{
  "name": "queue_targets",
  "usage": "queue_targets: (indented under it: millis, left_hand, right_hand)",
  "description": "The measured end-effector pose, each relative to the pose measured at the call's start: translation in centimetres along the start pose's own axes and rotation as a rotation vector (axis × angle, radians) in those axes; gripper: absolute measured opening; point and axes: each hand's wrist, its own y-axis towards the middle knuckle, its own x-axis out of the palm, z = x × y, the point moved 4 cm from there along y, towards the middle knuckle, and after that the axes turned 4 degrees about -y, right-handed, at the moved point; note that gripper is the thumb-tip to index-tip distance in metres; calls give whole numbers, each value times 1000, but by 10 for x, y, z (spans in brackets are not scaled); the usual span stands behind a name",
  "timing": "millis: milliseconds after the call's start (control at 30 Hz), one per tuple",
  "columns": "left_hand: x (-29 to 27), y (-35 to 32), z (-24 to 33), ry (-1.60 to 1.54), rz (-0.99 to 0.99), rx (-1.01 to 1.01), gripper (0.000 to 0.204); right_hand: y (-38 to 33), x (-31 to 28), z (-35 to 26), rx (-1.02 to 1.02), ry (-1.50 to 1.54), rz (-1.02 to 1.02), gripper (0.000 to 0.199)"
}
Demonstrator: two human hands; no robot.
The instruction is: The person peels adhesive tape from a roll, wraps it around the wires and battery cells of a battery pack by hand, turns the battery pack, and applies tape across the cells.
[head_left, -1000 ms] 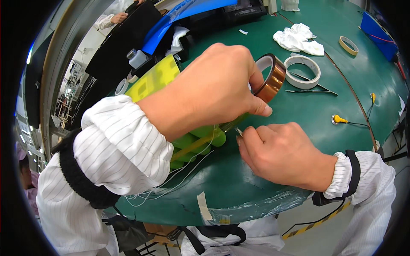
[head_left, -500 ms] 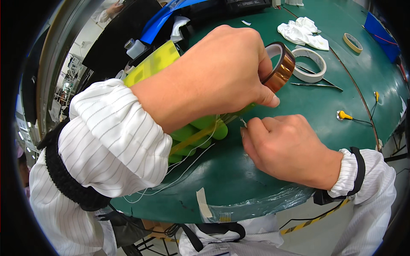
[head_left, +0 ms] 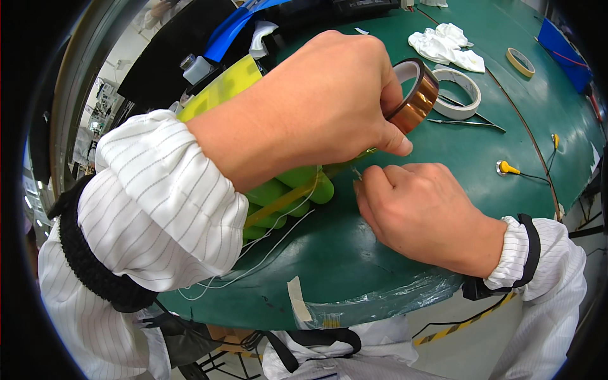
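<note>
My left hand (head_left: pixel 335 95) is closed around a roll of amber polyimide tape (head_left: pixel 419 104), thumb below it. Under that hand and forearm lies a pack of green cylindrical cells (head_left: pixel 321 191), partly hidden. An amber tape strip (head_left: pixel 278 208) runs across the cells. Thin white wires (head_left: pixel 272 256) loop from the pack onto the table. Just right of the pack, my right hand (head_left: pixel 430 215) is closed in a pinch. A small pale tip shows at its fingers, but the thing itself is too small to name.
Beyond the tape roll lie a white tape roll (head_left: pixel 474 95), tweezers (head_left: pixel 468 123) and white gloves (head_left: pixel 443 47) on the green table (head_left: pixel 380 278). A yellow-tipped grounding cord (head_left: pixel 506 168) is at the right. A yellow-green sheet (head_left: pixel 221 88) and a small bottle (head_left: pixel 197 69) stand at back left.
Both hands stay in nearly the same place; the right hand has moved up slightly. The whole view has shifted a little to the left.
</note>
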Motion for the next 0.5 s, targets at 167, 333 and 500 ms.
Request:
queue_targets:
  millis: [167,333,500]
  left_hand:
    - [0,-1,0,-37,4,-5,28]
    - [-3,-2,2,-24,-29,7,30]
    - [-1,-1,3,-29,-33,0,30]
  right_hand:
    - [1,1,1,10,0,1,10]
    - [3,2,0,16,13,-30,10]
    - [2,-1,-1,-13,20,0,10]
